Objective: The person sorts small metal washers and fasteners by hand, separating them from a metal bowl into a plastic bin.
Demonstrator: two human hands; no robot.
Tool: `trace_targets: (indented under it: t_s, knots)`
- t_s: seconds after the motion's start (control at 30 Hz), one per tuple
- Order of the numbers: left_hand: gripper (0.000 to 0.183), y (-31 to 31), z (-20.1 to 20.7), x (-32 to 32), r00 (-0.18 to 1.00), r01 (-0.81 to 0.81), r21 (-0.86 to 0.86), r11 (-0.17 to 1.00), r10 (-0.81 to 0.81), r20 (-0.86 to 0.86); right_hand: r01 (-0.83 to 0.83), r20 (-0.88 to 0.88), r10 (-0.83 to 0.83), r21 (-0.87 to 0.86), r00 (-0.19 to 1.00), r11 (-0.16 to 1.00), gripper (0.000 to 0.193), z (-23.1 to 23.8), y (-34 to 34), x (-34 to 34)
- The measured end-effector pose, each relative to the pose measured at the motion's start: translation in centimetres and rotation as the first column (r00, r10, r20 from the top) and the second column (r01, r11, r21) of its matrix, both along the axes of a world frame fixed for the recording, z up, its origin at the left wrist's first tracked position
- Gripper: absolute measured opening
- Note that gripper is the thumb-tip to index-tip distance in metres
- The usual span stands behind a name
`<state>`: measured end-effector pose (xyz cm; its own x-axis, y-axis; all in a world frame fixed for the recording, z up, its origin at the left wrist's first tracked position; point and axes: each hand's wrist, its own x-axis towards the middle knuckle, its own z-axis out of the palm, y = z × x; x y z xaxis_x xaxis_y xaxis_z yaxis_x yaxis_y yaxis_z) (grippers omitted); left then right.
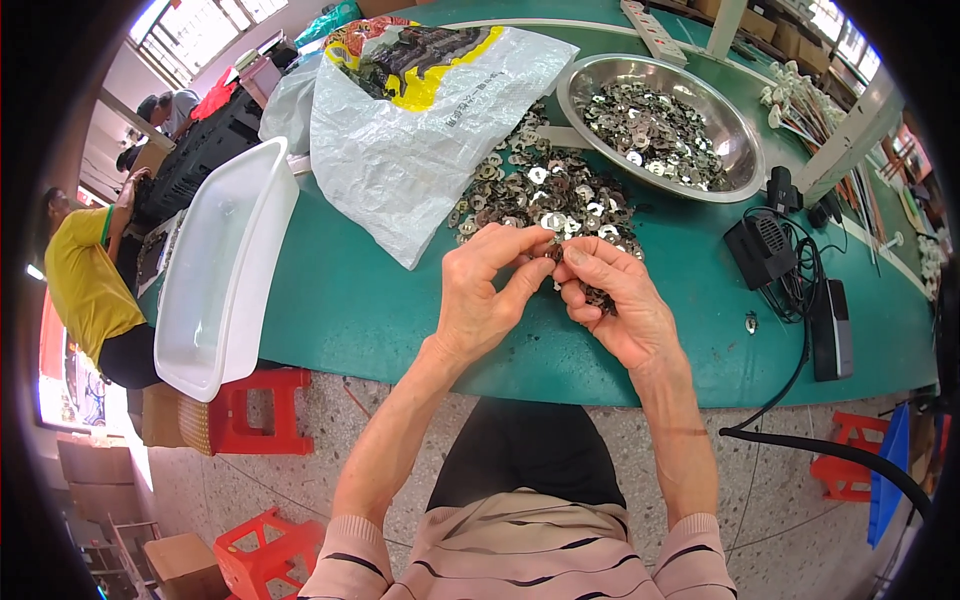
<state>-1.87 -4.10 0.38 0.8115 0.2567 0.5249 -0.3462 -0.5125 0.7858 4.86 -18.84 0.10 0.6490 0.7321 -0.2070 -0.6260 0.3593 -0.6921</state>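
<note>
Both my hands meet over the near edge of a heap of small, flat, ring-like metal parts point(545, 185) on the green table. My left hand point(480, 295) pinches one small metal part point(557, 247) between thumb and fingertips. The thumb and index finger of my right hand point(635, 310) touch the same piece. Several more metal parts point(599, 298) sit in the curled fingers of my right hand. Behind the heap, a steel bowl point(748, 185) holds many similar pieces. A white woven sack point(390, 150) with a coloured print lies against the heap's left side.
At the left table edge stands a long white plastic bin point(215, 270). Black adapters point(760, 250), cables and a dark box point(831, 330) lie to the right, near one loose part point(751, 322). Red stools point(262, 412) stand below. A person in yellow point(85, 270) is at far left.
</note>
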Motion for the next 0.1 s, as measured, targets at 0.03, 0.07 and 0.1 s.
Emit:
trace_targets:
  t_s: [0.03,0.07,0.1]
  knots:
    - [0.019,0.16,-0.08,0.09,0.999,0.010,0.092,0.996,-0.013,0.030,-0.001,0.001,0.001,0.000,1.000,1.000,0.015,-0.05,0.02,0.01]
    - [0.020,0.27,-0.10,0.11,0.998,0.017,0.184,0.983,-0.028,0.058,-0.004,0.003,0.004,0.007,1.000,1.000,0.015,-0.12,0.06,0.04]
    - [0.023,0.31,-0.03,0.05,0.998,0.022,0.202,0.979,-0.032,0.046,-0.007,0.006,0.007,0.013,1.000,1.000,0.016,-0.21,0.07,0.10]
